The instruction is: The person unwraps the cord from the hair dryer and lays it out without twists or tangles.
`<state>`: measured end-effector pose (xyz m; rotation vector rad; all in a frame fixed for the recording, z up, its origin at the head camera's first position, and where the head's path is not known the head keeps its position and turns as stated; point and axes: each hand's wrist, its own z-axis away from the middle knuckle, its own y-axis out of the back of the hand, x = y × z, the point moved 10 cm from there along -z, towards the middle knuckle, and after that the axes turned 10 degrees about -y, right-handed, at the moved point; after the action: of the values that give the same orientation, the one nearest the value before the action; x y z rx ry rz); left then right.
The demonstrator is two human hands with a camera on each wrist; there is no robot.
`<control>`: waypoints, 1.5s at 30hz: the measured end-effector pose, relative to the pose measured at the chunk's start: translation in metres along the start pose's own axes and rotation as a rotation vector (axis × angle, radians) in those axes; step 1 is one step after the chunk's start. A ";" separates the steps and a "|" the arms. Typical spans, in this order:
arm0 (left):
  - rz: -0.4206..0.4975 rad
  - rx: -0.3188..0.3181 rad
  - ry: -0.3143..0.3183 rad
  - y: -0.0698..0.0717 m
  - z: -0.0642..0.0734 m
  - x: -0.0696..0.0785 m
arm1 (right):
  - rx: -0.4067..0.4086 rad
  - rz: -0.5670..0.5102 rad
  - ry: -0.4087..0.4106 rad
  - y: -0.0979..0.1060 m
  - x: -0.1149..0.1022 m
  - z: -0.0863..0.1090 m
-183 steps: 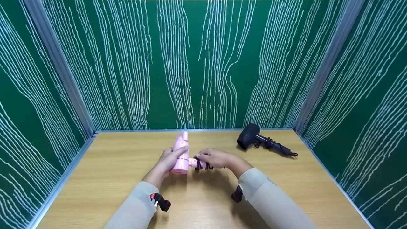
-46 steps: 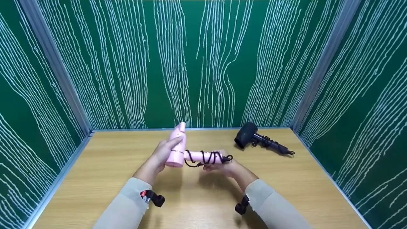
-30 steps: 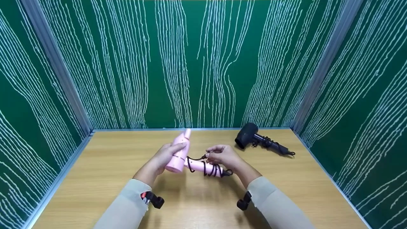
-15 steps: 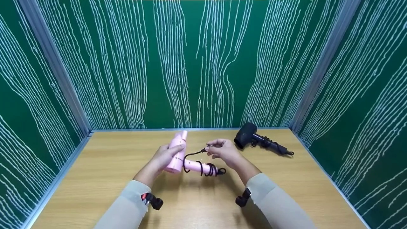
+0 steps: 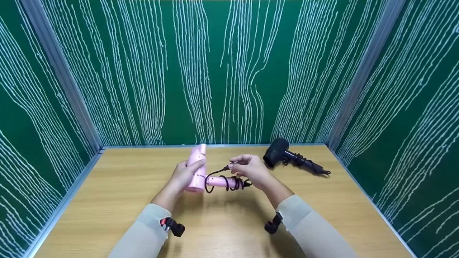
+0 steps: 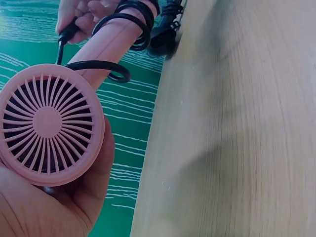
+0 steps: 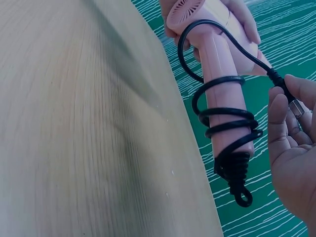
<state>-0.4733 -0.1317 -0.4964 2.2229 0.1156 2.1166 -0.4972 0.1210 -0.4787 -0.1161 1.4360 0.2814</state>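
A pink hair dryer [image 5: 196, 179] is held above the table by my left hand [image 5: 182, 176], whose thumb lies across the barrel. In the left wrist view its round slatted grille [image 6: 48, 122] faces the camera, and the palm cups it from below. A black cord [image 7: 229, 118] winds in several loops around the pink handle. My right hand [image 5: 251, 169] pinches the cord's plug end [image 7: 284, 89] between thumb and fingers, with a metal tip showing past them. From that plug the cord runs in a slack arc back to the handle near the barrel.
A black hair dryer [image 5: 278, 152] with its own cord wrapped on the handle lies at the back right of the wooden table [image 5: 222, 229]. Green walls [image 5: 222, 71] with white wavy lines enclose the table at the back and sides.
My right hand has come from under the handle to above it, pulling the plug end of the cord up and away. The left hand still holds the barrel, shifted slightly left.
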 end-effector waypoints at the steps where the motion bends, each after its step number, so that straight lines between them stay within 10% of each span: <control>1: 0.009 0.008 -0.004 0.000 -0.001 0.000 | 0.003 0.004 0.006 0.000 -0.001 0.001; 45: 0.113 0.128 0.034 0.021 -0.008 0.005 | -0.134 0.059 -0.008 -0.025 0.011 0.022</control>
<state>-0.4811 -0.1516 -0.4889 2.3162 0.1347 2.2667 -0.4684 0.1040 -0.4890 -0.1818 1.4143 0.4267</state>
